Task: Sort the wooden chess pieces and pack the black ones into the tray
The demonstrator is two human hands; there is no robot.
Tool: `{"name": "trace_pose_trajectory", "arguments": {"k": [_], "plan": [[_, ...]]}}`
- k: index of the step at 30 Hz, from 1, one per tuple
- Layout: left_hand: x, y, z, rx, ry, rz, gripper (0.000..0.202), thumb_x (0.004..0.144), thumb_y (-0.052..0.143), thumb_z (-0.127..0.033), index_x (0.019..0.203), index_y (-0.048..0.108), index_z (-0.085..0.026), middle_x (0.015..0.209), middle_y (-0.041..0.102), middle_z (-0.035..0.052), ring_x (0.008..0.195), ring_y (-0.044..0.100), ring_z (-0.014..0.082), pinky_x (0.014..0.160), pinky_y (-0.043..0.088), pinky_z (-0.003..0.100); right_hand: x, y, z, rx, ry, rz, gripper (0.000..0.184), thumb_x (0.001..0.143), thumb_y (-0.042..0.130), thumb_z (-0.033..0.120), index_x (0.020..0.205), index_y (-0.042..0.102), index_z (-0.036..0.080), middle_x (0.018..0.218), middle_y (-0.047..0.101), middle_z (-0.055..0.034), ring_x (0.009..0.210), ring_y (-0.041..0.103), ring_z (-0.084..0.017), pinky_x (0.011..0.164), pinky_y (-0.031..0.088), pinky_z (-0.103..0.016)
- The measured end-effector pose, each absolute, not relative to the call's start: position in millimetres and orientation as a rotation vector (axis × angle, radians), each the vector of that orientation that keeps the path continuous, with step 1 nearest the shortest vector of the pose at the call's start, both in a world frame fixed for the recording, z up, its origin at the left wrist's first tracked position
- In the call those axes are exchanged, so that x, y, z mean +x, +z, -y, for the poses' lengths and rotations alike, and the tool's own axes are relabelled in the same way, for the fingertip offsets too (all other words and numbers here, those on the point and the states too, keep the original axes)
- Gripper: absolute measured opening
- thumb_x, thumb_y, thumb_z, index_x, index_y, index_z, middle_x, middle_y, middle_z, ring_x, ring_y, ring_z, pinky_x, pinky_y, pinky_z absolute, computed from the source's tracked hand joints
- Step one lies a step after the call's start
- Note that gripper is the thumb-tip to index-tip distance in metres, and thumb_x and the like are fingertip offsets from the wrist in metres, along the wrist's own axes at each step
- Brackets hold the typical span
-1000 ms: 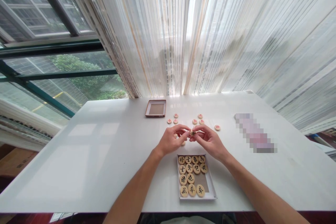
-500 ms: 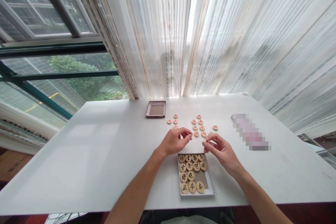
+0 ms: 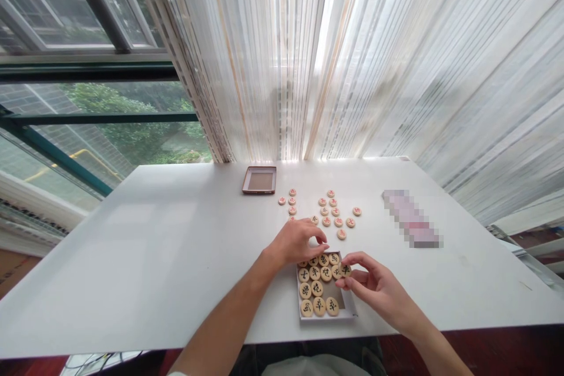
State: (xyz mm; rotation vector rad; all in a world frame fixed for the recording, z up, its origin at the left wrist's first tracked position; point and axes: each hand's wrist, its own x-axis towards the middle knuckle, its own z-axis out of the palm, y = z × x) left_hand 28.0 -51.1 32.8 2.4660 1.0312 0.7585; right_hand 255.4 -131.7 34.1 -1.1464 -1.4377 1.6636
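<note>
My right hand (image 3: pixel 374 288) pinches a round wooden Chinese chess piece (image 3: pixel 346 271) with a black character, over the right side of a shallow white box (image 3: pixel 328 318). Several black-marked pieces (image 3: pixel 316 288) lie in rows in the box, with bare bottom showing right of the middle. Just beyond the box's far edge hovers my left hand (image 3: pixel 296 242), loosely curled, thumb and forefinger slightly apart with nothing visible between them; it covers part of the far-left corner. Past it, several mostly red-marked pieces (image 3: pixel 335 211) are scattered on the white table (image 3: pixel 198 258).
A shallow brown-rimmed box lid (image 3: pixel 259 192) lies toward the back of the table. To the right is a blurred-out flat pinkish object (image 3: pixel 412 217). Striped sheer curtains (image 3: pixel 282 70) hang behind the far edge, and a window (image 3: pixel 110 111) is at the left.
My right hand has brought its piece from beyond the box's far edge nearer, over the box, and its black character now shows. My left hand has come slightly closer to the box.
</note>
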Motion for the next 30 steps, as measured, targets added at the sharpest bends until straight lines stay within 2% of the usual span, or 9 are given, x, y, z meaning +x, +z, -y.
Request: {"name": "trace_pose_trajectory", "arguments": {"k": [4,9,15,19,24,30], "plan": [[26.8,32.2,50.3,2.478,0.739,-1.028,0.019,0.087,0.068,-0.039,0.079,0.073,-0.022,0.076,0.073,-0.0005,0.077,0.065,0.0152,0.074,0.045,0.026,248.8,39.0,135.6,-1.187,1.621,1.461,0.024,0.091,0.065,0.041,0.101,0.053,0.023,0.089,0.069,-0.0014,0.092,0.072,-0.022,0.081,0.054,-0.033],[26.3,29.2,49.2,2.460,0.734,-1.009,0.029,0.087,0.067,-0.049,0.078,0.075,-0.022,0.077,0.073,0.0008,0.076,0.066,0.0154,0.074,0.045,0.026,244.5,42.1,142.0,-1.240,1.561,1.528,0.022,0.095,0.059,0.043,0.100,0.052,0.023,0.091,0.069,-0.0021,0.092,0.071,-0.020,0.088,0.053,-0.033],[27.3,26.5,48.9,2.493,0.725,-0.972,0.026,0.085,0.069,-0.045,0.074,0.075,-0.022,0.073,0.074,-0.0008,0.072,0.065,0.0146,0.071,0.044,0.026,237.0,47.3,149.3,-1.287,1.564,1.610,0.018,0.094,0.057,0.040,0.097,0.054,0.023,0.078,0.066,0.0009,0.077,0.069,-0.018,0.070,0.055,-0.027],[27.7,26.7,48.8,2.514,0.719,-0.968,0.028,0.086,0.069,-0.045,0.072,0.074,-0.022,0.071,0.074,-0.0010,0.070,0.064,0.0144,0.070,0.043,0.026,231.4,49.9,148.5,-1.416,1.361,1.798,0.010,0.092,0.057,0.032,0.091,0.060,0.022,0.076,0.065,0.0012,0.066,0.066,-0.015,0.059,0.050,-0.023],[27.6,27.5,49.2,2.531,0.701,-0.980,0.026,0.085,0.070,-0.044,0.072,0.075,-0.022,0.070,0.074,-0.0013,0.070,0.064,0.0142,0.069,0.043,0.026,227.3,45.3,145.8,-1.496,1.221,1.894,0.014,0.092,0.057,0.032,0.088,0.065,0.022,0.078,0.068,-0.0002,0.068,0.065,-0.015,0.059,0.050,-0.023],[28.0,31.2,51.1,2.556,0.666,-1.026,0.025,0.085,0.070,-0.043,0.071,0.075,-0.023,0.070,0.074,-0.0022,0.071,0.064,0.0144,0.067,0.041,0.027,226.3,42.7,146.0,-1.512,1.220,1.859,0.018,0.093,0.056,0.038,0.089,0.063,0.022,0.078,0.069,-0.0001,0.068,0.064,-0.015,0.060,0.051,-0.023]]}}
